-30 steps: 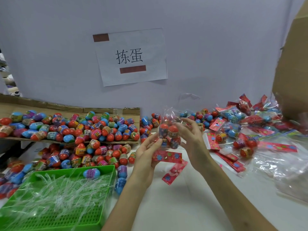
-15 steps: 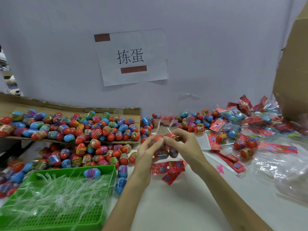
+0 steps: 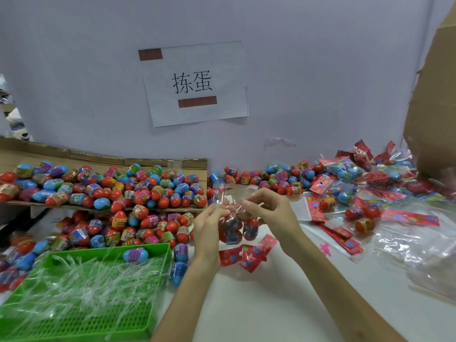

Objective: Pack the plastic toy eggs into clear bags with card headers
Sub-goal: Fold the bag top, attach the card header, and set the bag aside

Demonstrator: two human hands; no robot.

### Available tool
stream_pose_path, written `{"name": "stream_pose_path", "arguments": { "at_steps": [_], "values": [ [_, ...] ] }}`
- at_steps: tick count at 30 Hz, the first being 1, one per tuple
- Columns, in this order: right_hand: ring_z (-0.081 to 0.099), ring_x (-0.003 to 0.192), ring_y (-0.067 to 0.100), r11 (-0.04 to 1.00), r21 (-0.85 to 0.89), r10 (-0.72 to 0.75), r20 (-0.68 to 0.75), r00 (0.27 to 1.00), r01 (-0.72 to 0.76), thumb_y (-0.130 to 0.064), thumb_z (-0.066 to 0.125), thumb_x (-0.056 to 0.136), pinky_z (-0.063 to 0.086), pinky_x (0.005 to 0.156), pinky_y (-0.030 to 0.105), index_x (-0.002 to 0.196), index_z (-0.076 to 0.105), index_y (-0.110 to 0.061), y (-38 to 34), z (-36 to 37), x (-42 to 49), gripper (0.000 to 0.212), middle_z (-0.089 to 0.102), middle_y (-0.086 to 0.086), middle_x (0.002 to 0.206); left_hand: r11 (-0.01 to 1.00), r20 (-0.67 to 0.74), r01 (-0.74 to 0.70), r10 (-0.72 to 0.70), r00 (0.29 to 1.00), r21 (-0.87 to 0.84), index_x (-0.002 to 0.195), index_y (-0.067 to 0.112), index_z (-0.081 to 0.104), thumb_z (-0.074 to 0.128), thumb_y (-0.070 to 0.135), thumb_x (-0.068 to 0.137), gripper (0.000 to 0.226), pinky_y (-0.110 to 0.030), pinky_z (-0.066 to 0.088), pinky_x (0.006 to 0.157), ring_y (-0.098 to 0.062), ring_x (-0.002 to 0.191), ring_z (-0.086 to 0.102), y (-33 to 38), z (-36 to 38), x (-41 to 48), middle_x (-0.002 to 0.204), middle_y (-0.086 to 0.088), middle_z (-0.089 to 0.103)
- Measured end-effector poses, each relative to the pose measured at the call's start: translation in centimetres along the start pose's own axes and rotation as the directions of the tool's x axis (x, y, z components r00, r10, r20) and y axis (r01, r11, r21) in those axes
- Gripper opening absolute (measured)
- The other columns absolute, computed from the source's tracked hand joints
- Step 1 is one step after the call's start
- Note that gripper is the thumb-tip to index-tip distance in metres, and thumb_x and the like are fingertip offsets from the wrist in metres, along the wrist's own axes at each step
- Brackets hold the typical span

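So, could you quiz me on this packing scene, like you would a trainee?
1. True or false: the green tray holds nothing.
2. The sign hangs: A on the wall, B on the tray, C on a window.
3. What do the left hand and right hand pinch between them?
Key: 1 false, it holds clear strips and one blue egg; 2 A; 3 the top of a clear bag holding eggs.
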State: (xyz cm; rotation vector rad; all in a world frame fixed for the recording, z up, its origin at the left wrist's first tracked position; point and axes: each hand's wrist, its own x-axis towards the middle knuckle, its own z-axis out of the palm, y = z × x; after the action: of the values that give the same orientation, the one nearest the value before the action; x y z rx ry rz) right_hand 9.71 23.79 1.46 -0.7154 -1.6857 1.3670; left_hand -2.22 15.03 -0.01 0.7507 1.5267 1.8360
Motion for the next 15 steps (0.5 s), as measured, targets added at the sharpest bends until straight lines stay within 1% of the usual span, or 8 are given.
{"name": "stream_pose_path", "arguments": {
  "at_steps": [2,3,4,6,7,9,13,15],
  "values": [
    [0.070,0.086,0.029,1.000,0.012,0.004,0.036,0.999,-0.004,-0.023,0.078,0.088,0.058,0.067,0.025,0.091,0.071,-0.015,-0.12,0.04,-0.07,0.011,0.072,0.010,0.090,1.000,0.027,-0.020,0.019,0.999,0.015,0.081,0.016,0.071,0.060,0.012,0.090,0.015,-0.044,0.057,0.087,-0.033,0.110,0.066,0.02,-0.14,0.02,0.096,-0.007,0.073],
    [0.070,0.086,0.029,1.000,0.016,0.008,0.050,0.999,-0.009,-0.020,0.077,0.089,0.058,0.068,0.026,0.091,0.072,-0.015,-0.14,0.01,-0.09,0.008,0.071,0.011,0.090,1.000,0.061,-0.011,0.012,0.998,-0.005,0.085,0.015,0.070,0.062,0.017,0.086,0.008,-0.042,0.058,0.083,-0.033,0.108,0.067,0.17,-0.12,-0.08,0.096,-0.007,0.073],
    [0.069,0.084,0.028,1.000,0.021,0.012,0.062,0.998,-0.014,-0.017,0.076,0.090,0.057,0.067,0.027,0.090,0.073,-0.016,-0.15,-0.06,-0.14,0.004,0.071,0.009,0.088,1.000,0.097,0.002,-0.001,0.995,-0.014,0.094,0.016,0.070,0.067,0.025,0.081,0.016,-0.043,0.059,0.084,-0.032,0.108,0.068,0.34,-0.04,-0.22,0.101,-0.007,0.073],
    [0.065,0.078,0.022,1.000,0.022,0.009,0.080,0.997,-0.011,-0.014,0.074,0.091,0.054,0.065,0.029,0.089,0.074,-0.016,-0.12,-0.20,-0.26,0.003,0.070,0.009,0.084,0.996,0.136,0.062,-0.054,0.989,-0.057,0.113,0.022,0.072,0.075,0.044,0.078,0.042,-0.050,0.059,0.095,-0.027,0.112,0.069,0.48,0.05,-0.34,0.115,-0.007,0.074],
    [0.065,0.077,0.021,1.000,0.015,0.008,0.082,0.997,-0.009,-0.014,0.075,0.091,0.054,0.065,0.030,0.088,0.074,-0.016,-0.06,-0.22,-0.31,0.003,0.071,0.010,0.084,0.995,0.126,0.063,-0.054,0.991,-0.073,0.115,0.026,0.074,0.073,0.048,0.081,0.041,-0.052,0.057,0.099,-0.025,0.112,0.070,0.50,0.09,-0.34,0.116,-0.005,0.075],
    [0.067,0.076,0.019,1.000,-0.004,0.006,0.068,0.998,-0.006,-0.018,0.077,0.090,0.055,0.063,0.030,0.089,0.075,-0.019,-0.02,-0.15,-0.40,0.002,0.073,0.007,0.085,0.995,0.057,0.034,-0.029,0.998,-0.098,0.106,0.027,0.080,0.067,0.041,0.094,0.022,-0.054,0.056,0.100,-0.024,0.107,0.073,0.52,0.07,-0.28,0.107,-0.003,0.079],
    [0.072,0.076,0.013,1.000,-0.022,0.022,0.044,0.999,-0.021,-0.026,0.082,0.085,0.057,0.060,0.025,0.090,0.075,-0.022,0.17,0.30,-0.37,0.009,0.075,-0.002,0.083,0.989,-0.027,-0.011,0.007,1.000,-0.146,0.107,0.014,0.080,0.056,0.033,0.104,0.031,-0.059,0.054,0.100,-0.031,0.104,0.074,0.68,-0.16,-0.21,0.105,-0.009,0.079],
    [0.074,0.082,0.017,0.998,-0.021,0.062,0.060,0.996,-0.061,-0.030,0.084,0.082,0.061,0.066,0.029,0.097,0.074,-0.024,0.12,0.34,-0.26,0.019,0.075,-0.001,0.089,0.988,-0.028,-0.021,0.017,0.999,-0.153,0.106,0.017,0.080,0.055,0.034,0.104,0.031,-0.060,0.056,0.098,-0.032,0.104,0.075,0.81,-0.22,-0.23,0.106,-0.009,0.079]
  ]
}}
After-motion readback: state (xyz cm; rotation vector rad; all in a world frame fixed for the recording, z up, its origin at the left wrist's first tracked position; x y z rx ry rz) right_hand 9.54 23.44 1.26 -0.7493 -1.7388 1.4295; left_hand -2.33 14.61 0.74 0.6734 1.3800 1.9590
